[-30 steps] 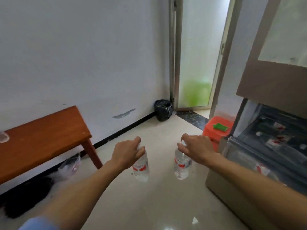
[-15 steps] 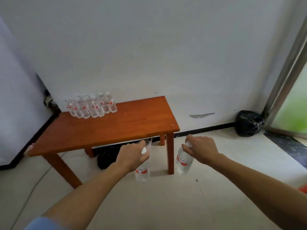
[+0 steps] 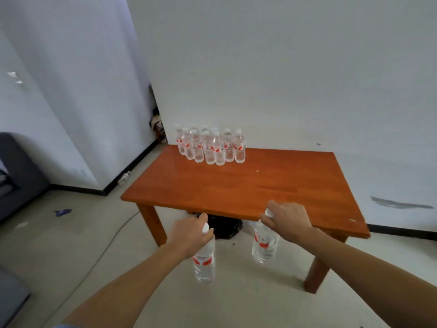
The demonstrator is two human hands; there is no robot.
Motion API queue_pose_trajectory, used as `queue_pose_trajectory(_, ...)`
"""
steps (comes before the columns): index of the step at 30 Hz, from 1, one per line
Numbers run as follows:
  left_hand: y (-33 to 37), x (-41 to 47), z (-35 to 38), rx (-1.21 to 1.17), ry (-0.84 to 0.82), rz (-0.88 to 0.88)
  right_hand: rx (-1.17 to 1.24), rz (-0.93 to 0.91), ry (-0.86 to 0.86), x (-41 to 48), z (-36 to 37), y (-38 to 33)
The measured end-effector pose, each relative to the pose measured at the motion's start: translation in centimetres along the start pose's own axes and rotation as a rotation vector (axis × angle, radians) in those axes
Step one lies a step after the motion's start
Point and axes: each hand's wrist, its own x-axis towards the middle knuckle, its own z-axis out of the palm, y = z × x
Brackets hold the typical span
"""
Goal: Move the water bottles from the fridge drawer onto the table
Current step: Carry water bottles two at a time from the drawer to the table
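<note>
Head view: your left hand [image 3: 189, 235] grips the left bottle [image 3: 204, 261] by its cap, your right hand [image 3: 289, 221] the right bottle [image 3: 263, 245], hanging upright, likely to join the group [image 3: 210, 147] on the table [image 3: 260, 185].

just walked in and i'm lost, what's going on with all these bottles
A person stands at the wooden table holding two water bottles. The left hand grips the left bottle by its cap end, and the right hand grips the right bottle the same way. Both hang in front of the table's near edge, not yet set down. A cluster of bottles already stands upright at the far left corner, by the wall.
</note>
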Motion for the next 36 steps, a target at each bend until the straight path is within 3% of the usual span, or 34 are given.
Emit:
queue_pose_trajectory(13, -14.9, 17.9, -0.5, -0.022, 0.033, -0.138, 0.035, -0.093, -0.011, 26.7, 2.1, -4.7)
queue_pose_trajectory(19, -21.8, 27.9, 1.7, -0.010, -0.013, -0.039, 0.017, -0.016, -0.017, 36.0, 6.5, -6.2)
queue_pose_trajectory(26, -27.6, 40.2, 2.6, -0.077, -0.031, 0.121, 0.076, 0.197, -0.017, 44.9, 9.0, -5.7)
queue_pose_trajectory(36, -28.4, 53.8, 5.3, -0.177, -0.046, 0.130, 0.078, 0.305, -0.072, 54.8, 12.1, -0.6)
